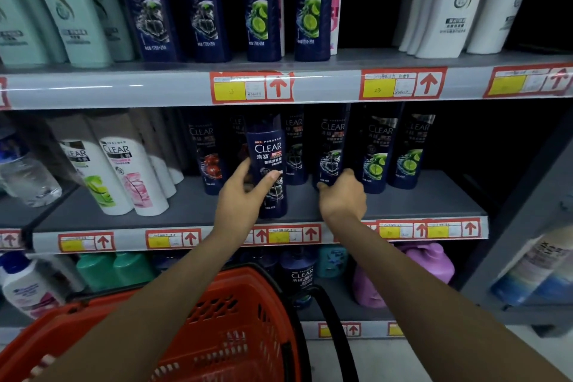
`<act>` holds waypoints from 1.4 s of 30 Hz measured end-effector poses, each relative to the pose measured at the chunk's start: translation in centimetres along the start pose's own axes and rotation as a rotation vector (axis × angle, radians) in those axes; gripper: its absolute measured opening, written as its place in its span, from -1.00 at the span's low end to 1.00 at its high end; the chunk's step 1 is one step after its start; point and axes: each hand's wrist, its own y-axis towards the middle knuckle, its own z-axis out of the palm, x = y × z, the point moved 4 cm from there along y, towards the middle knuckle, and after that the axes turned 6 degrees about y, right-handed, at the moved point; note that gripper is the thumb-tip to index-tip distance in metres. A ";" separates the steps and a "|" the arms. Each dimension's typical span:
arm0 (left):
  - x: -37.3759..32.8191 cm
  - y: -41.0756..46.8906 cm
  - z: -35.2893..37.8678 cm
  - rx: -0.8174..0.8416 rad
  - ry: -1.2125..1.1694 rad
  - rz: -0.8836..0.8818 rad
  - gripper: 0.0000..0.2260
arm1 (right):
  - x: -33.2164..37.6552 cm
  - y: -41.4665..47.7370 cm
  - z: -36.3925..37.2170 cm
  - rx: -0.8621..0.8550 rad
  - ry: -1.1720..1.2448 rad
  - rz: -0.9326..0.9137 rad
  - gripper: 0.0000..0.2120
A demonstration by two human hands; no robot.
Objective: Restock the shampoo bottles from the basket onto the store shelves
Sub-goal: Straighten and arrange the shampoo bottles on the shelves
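We hold a dark blue shampoo bottle [269, 170] marked "CLEAR" in our left hand [240, 195], thumb and fingers wrapped round it, its base at the middle shelf [192, 205] front. Our right hand [342, 195] curls against a neighbouring CLEAR bottle [331, 146]; whether it grips, we cannot tell. The orange basket [235, 329] sits below

Navy bottle [269, 164] at centre, white lettering, grey-black ice graphic; far-right navy bottles [376, 155] carry green limes. White bottles [130, 177] left show lime-green and pink prints. Near basket [235, 329] orange-red, black handle [335, 329]; grey shelf [186, 205], red-yellow tags [251, 87].
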 end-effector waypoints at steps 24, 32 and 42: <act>1.2 0.2 0.7 -0.038 -0.063 0.050 -0.65 | 0.0 1.6 2.0 -0.073 -0.003 -0.025 -0.63; 1.3 0.1 0.3 -0.038 -0.010 0.038 -0.60 | 1.2 0.3 3.1 0.009 -0.075 -0.118 -0.67; 1.5 0.3 0.1 -0.019 -0.005 0.019 -0.59 | 1.7 0.8 4.9 0.001 -0.032 -0.043 -0.62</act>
